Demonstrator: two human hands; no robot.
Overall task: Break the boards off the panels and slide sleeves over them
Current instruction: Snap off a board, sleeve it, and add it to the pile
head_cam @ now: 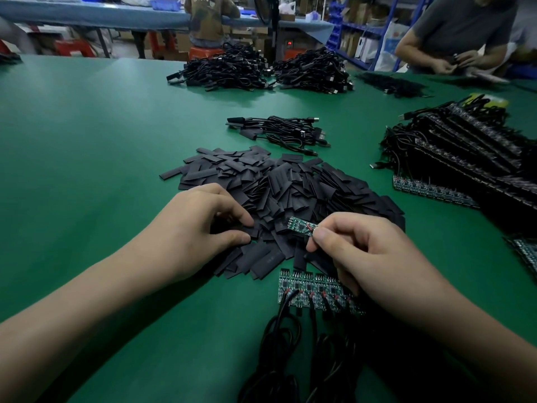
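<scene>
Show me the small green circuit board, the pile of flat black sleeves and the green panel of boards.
small green circuit board (299, 226): head view, mid-face.
pile of flat black sleeves (290, 187): head view, its centre.
green panel of boards (296, 282): head view, left part.

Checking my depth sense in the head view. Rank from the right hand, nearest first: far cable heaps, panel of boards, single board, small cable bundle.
1. single board: pinched in the right hand.
2. panel of boards: lying just under that hand.
3. small cable bundle: beyond the sleeve pile.
4. far cable heaps: farthest back, centre.
</scene>
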